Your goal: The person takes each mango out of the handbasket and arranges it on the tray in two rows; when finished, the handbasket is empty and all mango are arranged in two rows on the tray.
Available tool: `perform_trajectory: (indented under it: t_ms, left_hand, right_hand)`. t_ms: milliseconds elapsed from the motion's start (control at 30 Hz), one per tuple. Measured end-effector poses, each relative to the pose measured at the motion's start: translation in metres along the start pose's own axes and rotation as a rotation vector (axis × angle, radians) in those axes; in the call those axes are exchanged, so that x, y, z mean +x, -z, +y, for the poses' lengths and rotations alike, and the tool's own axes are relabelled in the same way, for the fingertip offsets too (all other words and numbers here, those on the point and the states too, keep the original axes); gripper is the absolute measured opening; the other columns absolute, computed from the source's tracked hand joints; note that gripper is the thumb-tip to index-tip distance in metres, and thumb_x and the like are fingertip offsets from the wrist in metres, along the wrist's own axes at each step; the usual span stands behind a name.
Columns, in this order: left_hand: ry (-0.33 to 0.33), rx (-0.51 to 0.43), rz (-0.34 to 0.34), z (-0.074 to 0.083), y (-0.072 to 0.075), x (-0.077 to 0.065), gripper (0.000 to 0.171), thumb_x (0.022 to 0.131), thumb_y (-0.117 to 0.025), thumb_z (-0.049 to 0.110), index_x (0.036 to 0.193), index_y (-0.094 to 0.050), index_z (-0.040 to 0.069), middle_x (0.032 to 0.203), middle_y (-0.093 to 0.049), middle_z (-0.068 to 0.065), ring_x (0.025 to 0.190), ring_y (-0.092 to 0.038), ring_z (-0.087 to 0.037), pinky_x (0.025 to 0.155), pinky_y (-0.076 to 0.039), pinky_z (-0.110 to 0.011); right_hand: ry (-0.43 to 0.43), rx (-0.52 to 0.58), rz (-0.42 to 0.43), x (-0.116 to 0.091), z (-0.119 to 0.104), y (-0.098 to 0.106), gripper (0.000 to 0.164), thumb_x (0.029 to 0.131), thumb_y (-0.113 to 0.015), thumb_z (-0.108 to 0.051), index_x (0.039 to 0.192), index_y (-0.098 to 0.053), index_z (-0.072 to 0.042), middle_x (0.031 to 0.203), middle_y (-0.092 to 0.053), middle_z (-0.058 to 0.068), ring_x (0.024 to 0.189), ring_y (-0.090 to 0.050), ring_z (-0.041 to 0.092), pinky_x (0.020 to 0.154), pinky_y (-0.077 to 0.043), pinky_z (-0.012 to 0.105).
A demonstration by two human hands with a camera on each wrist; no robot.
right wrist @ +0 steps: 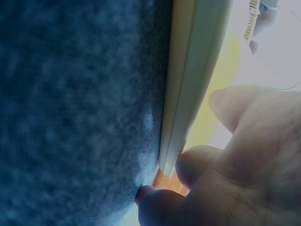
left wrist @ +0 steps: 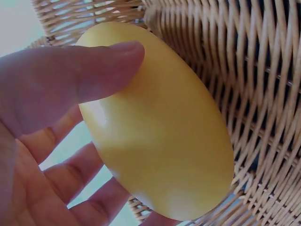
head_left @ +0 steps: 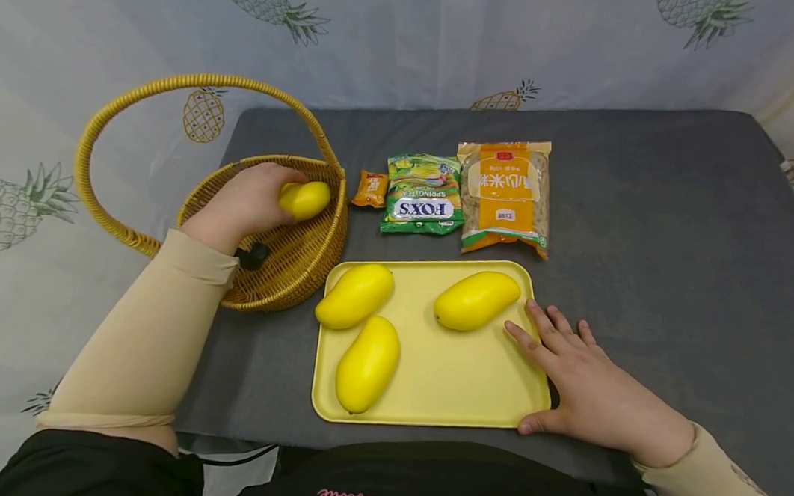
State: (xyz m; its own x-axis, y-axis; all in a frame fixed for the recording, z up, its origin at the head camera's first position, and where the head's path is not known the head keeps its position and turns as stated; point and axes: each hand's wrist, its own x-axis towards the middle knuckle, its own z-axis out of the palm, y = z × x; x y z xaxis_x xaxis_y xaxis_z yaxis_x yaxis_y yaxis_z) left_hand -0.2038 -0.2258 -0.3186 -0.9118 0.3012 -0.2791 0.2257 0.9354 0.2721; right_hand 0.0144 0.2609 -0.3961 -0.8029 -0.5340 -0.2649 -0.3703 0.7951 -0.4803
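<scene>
Inside the wicker basket (head_left: 308,266), my left hand (head_left: 251,199) grips a yellow mango (head_left: 305,200). The left wrist view shows the thumb lying across this mango (left wrist: 160,132) and the fingers round its other side, close to the woven wall. Three more mangoes rest on a pale yellow tray (head_left: 457,378): one at the upper left (head_left: 355,296), one at the lower left (head_left: 368,365) and one at the upper right (head_left: 477,301). With fingers spread, my right hand (head_left: 588,389) rests at the tray's right edge, fingertips near the rim.
Behind the tray lie a small orange packet (head_left: 371,189), a green FOX'S bag (head_left: 423,195) and a larger orange and clear bag (head_left: 505,197). The basket's tall handle (head_left: 197,82) arches over its opening. Grey cloth (head_left: 666,255) covers the table.
</scene>
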Motion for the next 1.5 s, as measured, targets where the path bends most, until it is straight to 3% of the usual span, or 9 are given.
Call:
perform_trajectory:
  t_ms: [300,567,700,933,1167,1500]
  left_hand:
    - [0.043,0.005,0.042,0.01,0.008,-0.012,0.073,0.094,-0.084,0.019,0.161,-0.056,0.009,0.164,-0.054,-0.023,0.15,-0.048,-0.048,0.121,-0.039,-0.066]
    - [0.083,-0.037,0.136,0.022,0.012,-0.033,0.074,0.095,-0.084,0.024,0.161,-0.056,0.008,0.165,-0.053,-0.021,0.149,-0.049,-0.048,0.119,-0.04,-0.066]
    - [0.107,-0.073,0.185,0.03,0.01,-0.044,0.076,0.096,-0.084,0.032,0.162,-0.055,0.008,0.164,-0.054,-0.02,0.142,-0.054,-0.045,0.113,-0.045,-0.065]
    - [0.131,-0.13,0.266,0.043,0.007,-0.062,0.082,0.097,-0.085,0.045,0.165,-0.053,0.013,0.163,-0.057,-0.016,0.143,-0.054,-0.042,0.115,-0.045,-0.064]
    - [0.093,-0.218,0.357,0.069,0.0,-0.079,0.076,0.094,-0.088,0.043,0.159,-0.059,0.016,0.151,-0.065,-0.011,0.129,-0.06,-0.036,0.106,-0.049,-0.059]
    - [-0.076,-0.231,0.413,0.116,-0.024,-0.102,0.075,0.09,-0.094,0.039,0.153,-0.063,0.011,0.139,-0.068,-0.01,0.115,-0.064,-0.029,0.092,-0.06,-0.049]
  right_hand:
    - [-0.007,0.007,-0.008,0.0,0.0,0.0,0.129,0.074,-0.078,-0.088,0.178,-0.027,-0.03,0.187,-0.005,0.016,0.164,-0.016,0.062,0.121,-0.017,0.088]
    - [-0.01,-0.001,-0.005,0.0,-0.001,-0.001,0.13,0.073,-0.077,-0.089,0.177,-0.028,-0.03,0.186,-0.006,0.016,0.164,-0.017,0.063,0.12,-0.019,0.088]
    - [-0.008,0.002,0.001,0.0,-0.001,-0.001,0.13,0.073,-0.078,-0.089,0.177,-0.028,-0.029,0.187,-0.005,0.015,0.163,-0.017,0.063,0.12,-0.019,0.088]
    - [-0.004,0.0,0.001,0.0,-0.001,0.0,0.13,0.073,-0.078,-0.088,0.178,-0.027,-0.03,0.187,-0.004,0.015,0.163,-0.017,0.064,0.12,-0.02,0.088]
    - [-0.006,0.0,-0.006,0.0,-0.001,0.0,0.13,0.074,-0.08,-0.085,0.178,-0.027,-0.028,0.187,-0.004,0.016,0.163,-0.016,0.064,0.119,-0.019,0.088]
    - [-0.006,-0.002,-0.005,0.0,0.0,-0.001,0.131,0.074,-0.082,-0.084,0.178,-0.027,-0.027,0.187,-0.003,0.016,0.164,-0.016,0.062,0.121,-0.018,0.087]
